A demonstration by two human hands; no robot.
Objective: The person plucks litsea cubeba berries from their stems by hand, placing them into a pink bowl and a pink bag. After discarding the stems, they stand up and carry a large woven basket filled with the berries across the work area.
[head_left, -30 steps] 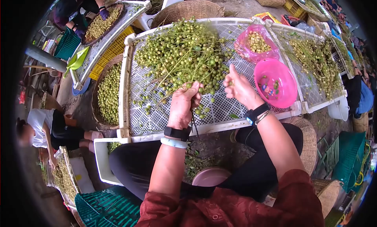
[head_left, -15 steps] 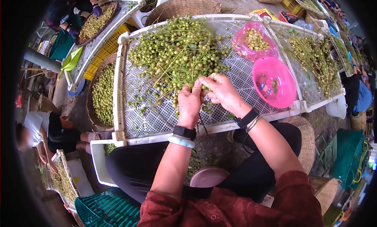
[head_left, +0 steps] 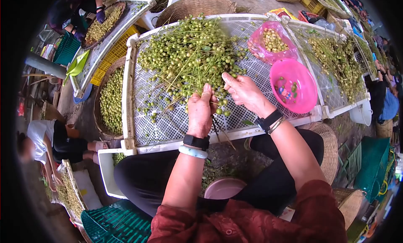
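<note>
A large heap of green round fruits on thin stems (head_left: 189, 54) lies on a white perforated tray (head_left: 252, 112). My left hand (head_left: 200, 110) is closed on a fruit sprig at the heap's near edge, with several green fruits beside its fingers and dark stems hanging below it. To its right, my right hand (head_left: 247, 94) is closed in a pinch, a little apart from the left. Whatever is between its fingertips is hidden. Right of that hand sits a pink bowl (head_left: 310, 89) with a few green fruits inside. Behind the bowl lies a pink plastic bag (head_left: 257, 45) of paler fruits.
A wicker basket of loose fruits (head_left: 110, 102) stands left of the tray, and another wicker basket (head_left: 193, 8) behind it. A second tray (head_left: 336, 110) with fruit stems adjoins on the right. Co-workers sit at the left edge, one in a white shirt (head_left: 40, 136). A basin (head_left: 224, 189) lies below.
My right hand has moved right, away from my left hand, which it was touching before. My left hand has stayed nearly in place, with the sprig's fruits now showing beside it.
</note>
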